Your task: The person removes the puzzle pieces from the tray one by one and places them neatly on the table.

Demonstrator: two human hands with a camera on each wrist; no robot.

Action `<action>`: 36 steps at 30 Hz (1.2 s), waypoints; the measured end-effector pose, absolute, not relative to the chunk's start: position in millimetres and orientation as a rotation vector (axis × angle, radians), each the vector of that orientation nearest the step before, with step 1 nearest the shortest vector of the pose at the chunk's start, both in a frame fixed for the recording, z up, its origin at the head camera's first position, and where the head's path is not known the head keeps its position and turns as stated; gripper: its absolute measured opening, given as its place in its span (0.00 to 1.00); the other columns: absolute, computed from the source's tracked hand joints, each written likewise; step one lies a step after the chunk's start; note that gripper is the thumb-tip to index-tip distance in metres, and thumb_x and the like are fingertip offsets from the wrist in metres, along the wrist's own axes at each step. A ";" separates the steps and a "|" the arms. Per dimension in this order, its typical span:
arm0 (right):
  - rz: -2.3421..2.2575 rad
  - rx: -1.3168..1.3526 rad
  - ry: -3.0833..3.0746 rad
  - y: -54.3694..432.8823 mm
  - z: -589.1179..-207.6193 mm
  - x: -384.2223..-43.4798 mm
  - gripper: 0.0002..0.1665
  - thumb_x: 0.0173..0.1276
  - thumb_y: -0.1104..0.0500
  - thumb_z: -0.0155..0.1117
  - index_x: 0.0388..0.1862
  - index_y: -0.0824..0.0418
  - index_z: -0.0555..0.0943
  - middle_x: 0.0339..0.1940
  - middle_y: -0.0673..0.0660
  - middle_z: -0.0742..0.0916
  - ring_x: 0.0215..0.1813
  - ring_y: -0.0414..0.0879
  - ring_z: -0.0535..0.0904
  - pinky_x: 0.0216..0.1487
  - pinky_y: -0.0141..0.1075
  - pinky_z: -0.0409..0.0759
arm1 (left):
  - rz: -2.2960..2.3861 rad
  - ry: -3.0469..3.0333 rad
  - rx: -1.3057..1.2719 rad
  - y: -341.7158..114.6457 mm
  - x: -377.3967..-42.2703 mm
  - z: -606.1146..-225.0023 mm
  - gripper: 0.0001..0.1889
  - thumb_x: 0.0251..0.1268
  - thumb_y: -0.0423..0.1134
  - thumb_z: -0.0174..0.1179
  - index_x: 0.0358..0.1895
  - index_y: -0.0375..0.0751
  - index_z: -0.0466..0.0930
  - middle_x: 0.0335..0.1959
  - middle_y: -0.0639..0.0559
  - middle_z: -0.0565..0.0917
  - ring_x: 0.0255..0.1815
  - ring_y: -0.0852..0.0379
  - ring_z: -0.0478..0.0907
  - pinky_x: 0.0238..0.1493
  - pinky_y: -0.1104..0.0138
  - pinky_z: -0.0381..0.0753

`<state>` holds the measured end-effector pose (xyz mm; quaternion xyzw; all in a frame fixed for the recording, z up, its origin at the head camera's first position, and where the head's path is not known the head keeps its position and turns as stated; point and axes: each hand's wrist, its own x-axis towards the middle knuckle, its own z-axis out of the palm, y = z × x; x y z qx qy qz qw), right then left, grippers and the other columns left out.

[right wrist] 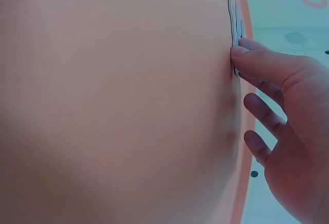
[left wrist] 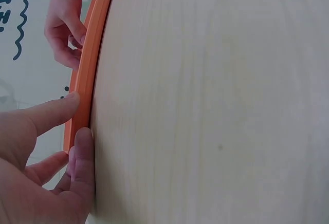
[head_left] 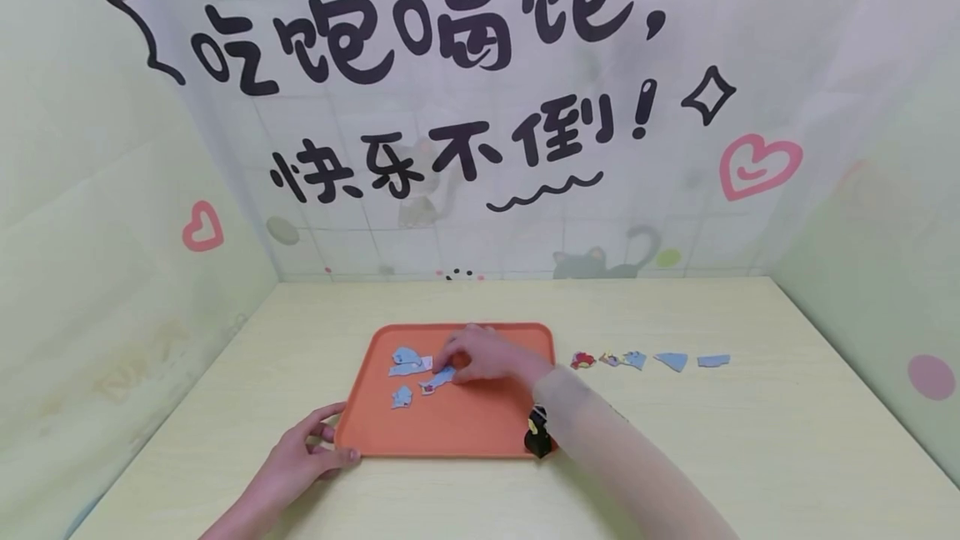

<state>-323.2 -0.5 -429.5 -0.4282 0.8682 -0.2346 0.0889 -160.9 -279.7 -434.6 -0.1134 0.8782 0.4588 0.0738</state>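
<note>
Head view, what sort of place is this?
Probably a tabletop activity booth: cartoon-printed walls close around three sides of a pale table, which holds an orange tray with paper pieces.

Left grip (head_left: 300,452): bare hand, low and left, thumb and fingertips opposed in a pinch; forearm (head_left: 251,507) bare, angled up-right. Right grip (head_left: 483,354): further forward, palm down, thumb (right wrist: 262,63) and index pinching, two other fingers spread apart. Right sleeve (head_left: 630,457) pale, reaching wrist.
</note>
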 end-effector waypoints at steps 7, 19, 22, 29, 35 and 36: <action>-0.598 -1.267 2.617 -3.0 -421.7 -319.9 0.15 0.65 0.55 0.70 0.51 0.43 0.86 0.42 0.42 0.83 0.51 0.38 0.70 0.57 0.37 0.64 | 1.387 2.628 -0.347 -278.1 -161.3 -433.8 0.43 0.52 0.39 0.75 0.73 0.40 0.64 0.46 0.44 0.73 0.35 0.55 0.74 0.31 0.69 0.81; -0.403 -1.268 2.713 11.3 -412.3 -312.4 0.12 0.64 0.50 0.70 0.48 0.42 0.86 0.48 0.42 0.83 0.53 0.40 0.69 0.55 0.38 0.66 | 1.380 2.623 -0.368 -277.6 -161.7 -434.1 0.43 0.53 0.39 0.74 0.73 0.41 0.64 0.46 0.44 0.74 0.35 0.55 0.74 0.32 0.68 0.81; -0.404 -1.267 2.748 19.3 -410.2 -308.2 0.13 0.63 0.50 0.70 0.48 0.42 0.86 0.48 0.42 0.83 0.52 0.40 0.70 0.54 0.38 0.66 | 1.381 2.623 -0.370 -277.3 -161.7 -433.7 0.43 0.53 0.39 0.74 0.73 0.41 0.64 0.46 0.44 0.74 0.36 0.55 0.74 0.31 0.68 0.81; -0.476 -1.234 2.820 39.9 -405.9 -295.0 0.14 0.62 0.50 0.71 0.47 0.43 0.86 0.47 0.43 0.85 0.49 0.40 0.71 0.51 0.38 0.67 | 1.392 2.619 -0.365 -278.6 -161.6 -434.5 0.43 0.52 0.39 0.74 0.73 0.41 0.64 0.46 0.44 0.73 0.35 0.55 0.74 0.32 0.68 0.82; -0.553 -1.215 2.886 59.0 -408.1 -284.9 0.13 0.61 0.52 0.72 0.46 0.44 0.87 0.45 0.44 0.84 0.48 0.41 0.71 0.51 0.39 0.68 | 1.395 2.617 -0.360 -278.8 -161.5 -435.1 0.43 0.53 0.39 0.74 0.73 0.41 0.63 0.46 0.44 0.73 0.36 0.55 0.74 0.33 0.69 0.82; -0.560 -1.207 2.897 62.0 -408.6 -282.9 0.13 0.61 0.52 0.72 0.45 0.45 0.87 0.45 0.44 0.84 0.49 0.42 0.71 0.52 0.40 0.69 | 1.393 2.620 -0.358 -278.7 -161.5 -435.0 0.43 0.53 0.39 0.74 0.73 0.41 0.63 0.46 0.44 0.74 0.36 0.55 0.74 0.33 0.69 0.82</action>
